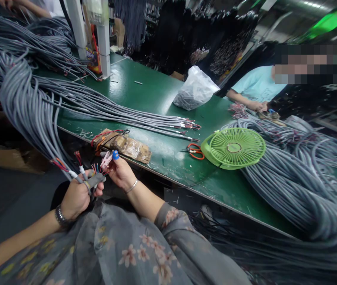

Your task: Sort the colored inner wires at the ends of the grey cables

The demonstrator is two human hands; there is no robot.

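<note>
My left hand [77, 196] is closed around the ends of a few grey cables [89, 180] whose stripped coloured wires stick up above my fist. My right hand [120, 170] pinches those coloured wire tips [106, 160] between thumb and fingers; one finger wears a blue cap. The cables run up and left into a thick grey bundle [22, 99] hanging off the green table [156, 95]. Both hands are in front of the table's near edge, above my lap.
A tape-wrapped block with red wires [126, 145] lies at the table edge. Orange-handled scissors [195, 151] and a green fan [233, 148] lie to the right. A plastic bag [195, 90] stands further back. More grey cable piles [299, 186] fill the right. A person in a light blue shirt [257, 87] works opposite.
</note>
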